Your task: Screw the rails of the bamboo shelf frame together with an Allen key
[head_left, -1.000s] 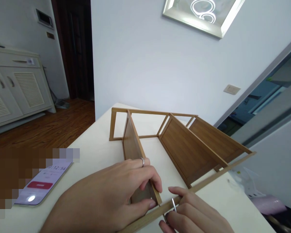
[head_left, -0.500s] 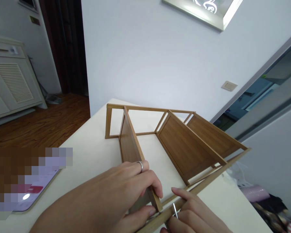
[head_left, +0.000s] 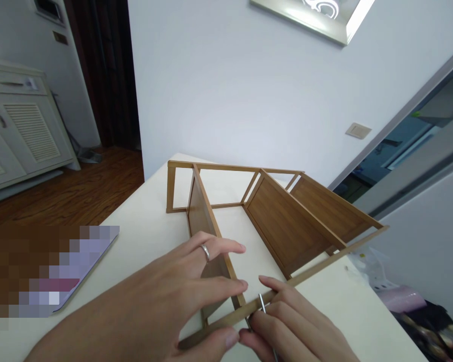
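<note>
A brown wooden shelf rack [head_left: 287, 226] lies on its side on a white table [head_left: 143, 241], its panels standing upright. My left hand [head_left: 184, 286], a ring on one finger, spreads over the nearest shelf panel [head_left: 199, 213]. Its fingers reach past the panel's top edge and the thumb is close to the near side rail [head_left: 317, 264]. Fingers of my right hand [head_left: 294, 322] are curled around a thin metal hex key [head_left: 262, 303] where this panel meets the rail. The tool's working end is mostly hidden by the fingers.
A phone [head_left: 86, 271], partly pixelated, lies at the table's left. Behind the table rises a white wall [head_left: 226, 90] with a framed picture [head_left: 302, 25] and a switch [head_left: 358, 130]. A white cabinet [head_left: 22, 120] stands left; a pink item [head_left: 398, 301] and other things are beyond the right edge.
My left hand has loosened from the shelf panel's edge, its fingers now stretched apart. My right hand has shifted slightly left with the hex key, and the view has moved a little.
</note>
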{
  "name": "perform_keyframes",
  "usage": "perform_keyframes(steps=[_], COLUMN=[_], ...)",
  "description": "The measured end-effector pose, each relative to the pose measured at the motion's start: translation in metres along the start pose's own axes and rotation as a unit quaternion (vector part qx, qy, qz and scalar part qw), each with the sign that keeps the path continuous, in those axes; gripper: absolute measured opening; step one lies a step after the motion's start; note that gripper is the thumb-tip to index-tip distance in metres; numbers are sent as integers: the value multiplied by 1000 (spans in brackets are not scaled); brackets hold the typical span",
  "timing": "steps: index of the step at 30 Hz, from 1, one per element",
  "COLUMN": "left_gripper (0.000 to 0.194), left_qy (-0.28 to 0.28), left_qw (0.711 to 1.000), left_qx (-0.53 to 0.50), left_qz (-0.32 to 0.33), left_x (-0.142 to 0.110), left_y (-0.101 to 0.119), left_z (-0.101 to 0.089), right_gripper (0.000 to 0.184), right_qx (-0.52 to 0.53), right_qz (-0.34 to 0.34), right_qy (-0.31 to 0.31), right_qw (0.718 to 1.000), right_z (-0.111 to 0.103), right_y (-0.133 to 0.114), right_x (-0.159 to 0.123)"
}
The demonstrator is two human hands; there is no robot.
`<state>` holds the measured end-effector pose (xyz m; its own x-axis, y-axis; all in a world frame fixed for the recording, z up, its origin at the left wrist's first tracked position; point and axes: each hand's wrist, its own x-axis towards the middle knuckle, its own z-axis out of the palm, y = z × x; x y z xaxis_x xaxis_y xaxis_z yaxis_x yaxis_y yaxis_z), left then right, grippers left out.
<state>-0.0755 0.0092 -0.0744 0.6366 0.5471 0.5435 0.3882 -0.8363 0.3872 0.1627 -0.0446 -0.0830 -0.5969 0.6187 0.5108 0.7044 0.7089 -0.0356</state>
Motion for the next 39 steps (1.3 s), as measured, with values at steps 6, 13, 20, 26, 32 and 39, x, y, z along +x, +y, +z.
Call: perform_keyframes(steps=[6,13,20,26,32,39], left_gripper=[23,16,18,17,16,19], left_qy=[16,-57,-67,-48,-25,-9], left_qw=[994,992,992,991,989,987], left_qx=[104,108,96,104,109,133], left_qz=[33,20,52,75,92,95], left_x=[0,-2,1,1,4,3], left_y=[23,26,22,22,21,20], left_z=[13,18,14,12,11,12], right_gripper=[28,35,31,20,23,22], right_qx=[-8,23,49,68,74,36], right_qz=[6,1,15,31,52,68], right_qy=[25,30,8,-16,5,-153], right_qw=[1000,999,999,997,996,985], right_z=[-2,-4,-5,-13,-36,-28], right_y=[0,2,5,6,-4,-13], right_x=[6,10,7,-3,-34,-21])
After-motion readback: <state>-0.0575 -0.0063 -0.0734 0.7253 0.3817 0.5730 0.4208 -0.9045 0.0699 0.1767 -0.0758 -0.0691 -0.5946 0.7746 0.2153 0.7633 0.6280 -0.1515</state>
